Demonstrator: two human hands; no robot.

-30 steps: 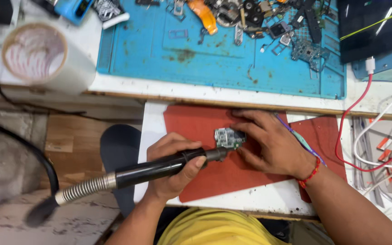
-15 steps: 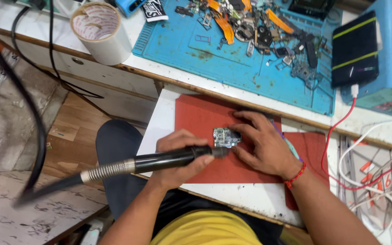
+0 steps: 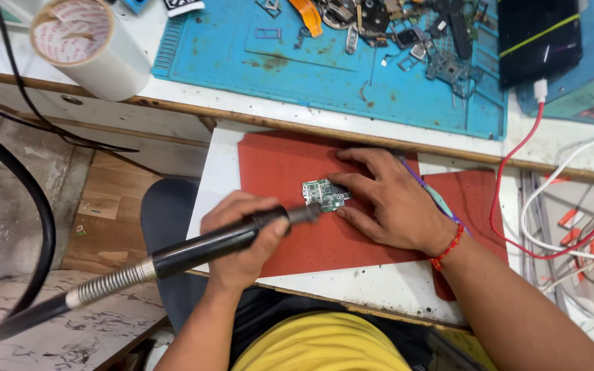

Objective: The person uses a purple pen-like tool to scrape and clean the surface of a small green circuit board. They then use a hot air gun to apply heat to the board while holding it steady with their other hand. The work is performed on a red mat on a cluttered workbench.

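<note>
on red mat [image 3: 276, 165], right hand [image 3: 386, 199] steadies circuit board [image 3: 324, 194].

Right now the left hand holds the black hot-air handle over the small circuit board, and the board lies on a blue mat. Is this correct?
Not quite: in the head view the circuit board lies on a red mat, not a blue one. The left hand does hold the black hot-air handle at it.

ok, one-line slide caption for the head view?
Left hand aims black hot-air wand at small green circuit board, right hand pinning it on red mat.
</note>
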